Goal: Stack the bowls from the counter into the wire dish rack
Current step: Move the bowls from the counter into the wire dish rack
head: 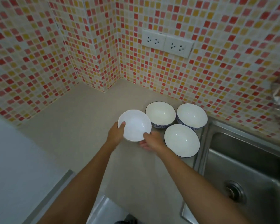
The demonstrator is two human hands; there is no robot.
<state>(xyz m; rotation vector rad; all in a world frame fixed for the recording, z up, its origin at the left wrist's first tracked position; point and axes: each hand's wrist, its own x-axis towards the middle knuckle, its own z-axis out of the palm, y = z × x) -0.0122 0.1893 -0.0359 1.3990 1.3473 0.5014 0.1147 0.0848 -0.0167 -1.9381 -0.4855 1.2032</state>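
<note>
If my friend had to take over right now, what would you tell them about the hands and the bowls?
Left hand: gripping the plain white bowl by its rim, thumb inside.
Right hand: touching that bowl's near edge, fingers underneath.
Three blue-patterned bowls sit on the counter beside the sink.
Done: no bowl seen stacked yet; the wire rack is out of view.
Left: carry this bowl to the rack, then the other three.
</note>
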